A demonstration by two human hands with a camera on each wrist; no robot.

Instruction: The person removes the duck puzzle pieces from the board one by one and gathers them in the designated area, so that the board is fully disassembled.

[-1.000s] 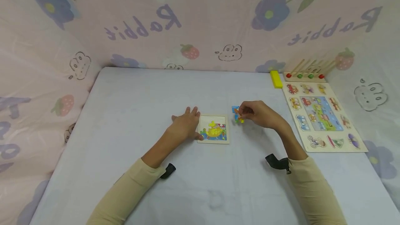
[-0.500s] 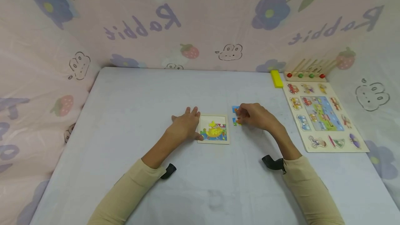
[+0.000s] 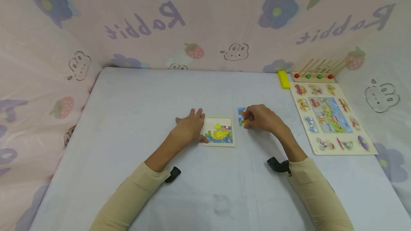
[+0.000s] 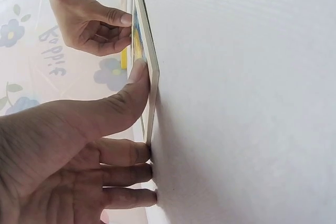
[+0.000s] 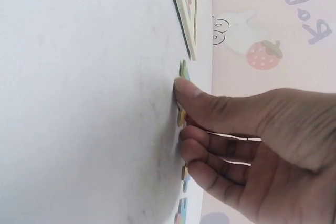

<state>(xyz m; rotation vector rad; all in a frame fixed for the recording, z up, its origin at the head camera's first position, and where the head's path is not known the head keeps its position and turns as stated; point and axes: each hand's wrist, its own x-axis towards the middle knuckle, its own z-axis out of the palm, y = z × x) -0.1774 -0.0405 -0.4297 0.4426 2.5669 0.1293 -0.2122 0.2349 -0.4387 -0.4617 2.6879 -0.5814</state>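
A small square puzzle tray point(image 3: 219, 144), partly filled with duck-picture pieces, lies mid-table. My left hand point(image 3: 189, 127) rests along its left side. In the left wrist view, the thumb point(image 4: 138, 72) presses the tray's rim, and the straight fingers touch its edge and the table. To the right of the tray, my right hand point(image 3: 261, 117) is bent down over loose jigsaw pieces point(image 3: 240, 111). Thumb and fingertips pinch one jigsaw piece point(image 5: 181, 117) flat at the tabletop. Part of that piece is hidden by the fingers.
On the right lies a large wooden picture puzzle board point(image 3: 330, 147). Behind it stands a wooden rack with pegs point(image 3: 314, 77) and red and green beads, with a yellow block point(image 3: 284, 80) alongside. Printed fabric point(image 3: 212, 20) encloses the table's back and sides.
My right hand has lowered the tilted jigsaw piece to the table beside the other pieces, shifting slightly left. The left hand and the puzzle tray have stayed in place.
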